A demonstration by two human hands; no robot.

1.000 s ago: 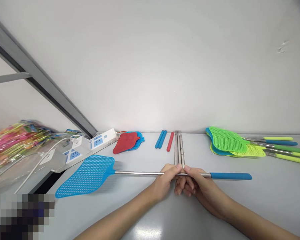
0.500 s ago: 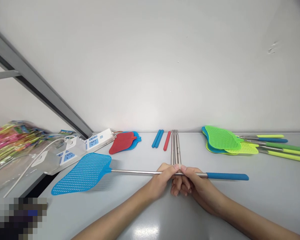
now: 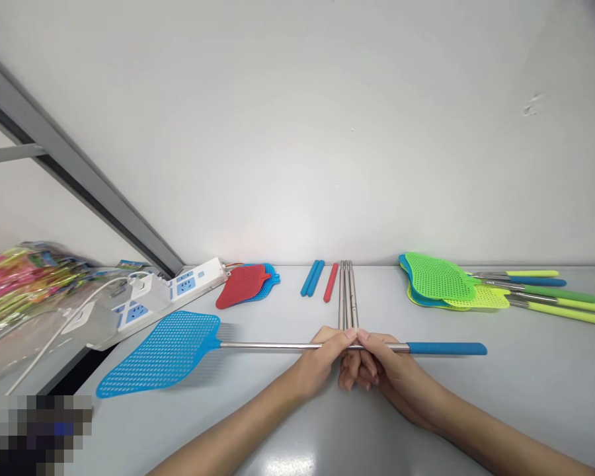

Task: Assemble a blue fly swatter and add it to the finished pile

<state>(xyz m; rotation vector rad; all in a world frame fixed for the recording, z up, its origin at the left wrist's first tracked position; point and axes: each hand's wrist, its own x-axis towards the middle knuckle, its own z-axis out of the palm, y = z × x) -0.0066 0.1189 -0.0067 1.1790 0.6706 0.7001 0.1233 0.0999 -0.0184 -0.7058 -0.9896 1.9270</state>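
grey tabletop (image 3: 540, 377): left hand (image 3: 322, 360) and right hand (image 3: 394, 363), fingers (image 3: 353, 365) of both gripping the silver metal shaft (image 3: 268, 346) of a blue perforated plastic flyswatter (image 3: 163, 354).

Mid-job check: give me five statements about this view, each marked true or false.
1. The left hand and right hand hold the blue swatter. True.
2. Its handle points left. False: its handle points right.
3. The red tube lies between the rods and two blue tubes. True.
4. The red head lies under a blue head. False: the red head lies on top of a blue head.
5. The power strip lies left of the rods. True.
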